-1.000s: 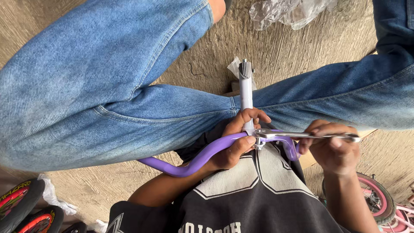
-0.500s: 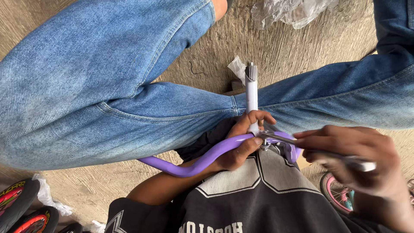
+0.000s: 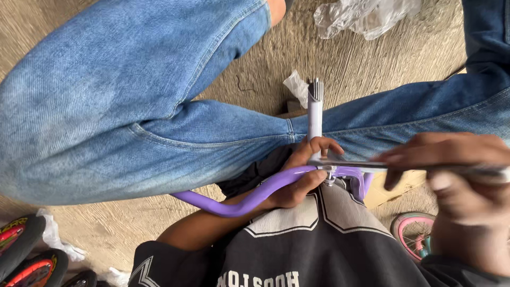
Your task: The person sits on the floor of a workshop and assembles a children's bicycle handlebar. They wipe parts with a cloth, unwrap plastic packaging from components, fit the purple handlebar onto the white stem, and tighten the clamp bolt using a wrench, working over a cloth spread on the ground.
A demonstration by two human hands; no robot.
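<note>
Head view, looking down over the person's lap. The purple bicycle handlebar (image 3: pixel 249 197) is the landmark: a curved tube running from lower left up to a clamp at the centre of the frame. The left hand (image 3: pixel 303 178) is wrapped around the handlebar just beside the clamp, fingers curled over the tube and thumb up against the white stem (image 3: pixel 315 119), which rises from the clamp and ends in a ribbed grey top. The right hand (image 3: pixel 451 170), to the right of the handlebar and blurred, is closed around the handle of a long metal wrench (image 3: pixel 361 165); the wrench lies roughly level, and its far end meets the bolt (image 3: pixel 328 171) at the clamp. How the head sits on the bolt cannot be made out.

Behind the handlebar, both legs in blue jeans (image 3: pixel 133 106) span the frame above a concrete floor (image 3: pixel 366 64). A crumpled clear plastic bag (image 3: pixel 366 16) lies on the floor well beyond the stem. Below the handlebar is a black and grey shirt (image 3: pixel 297 250). A small pink-rimmed wheel (image 3: pixel 411 231) lies to its lower right; black tyres with red rims (image 3: pixel 32 260) lie at its lower left.
</note>
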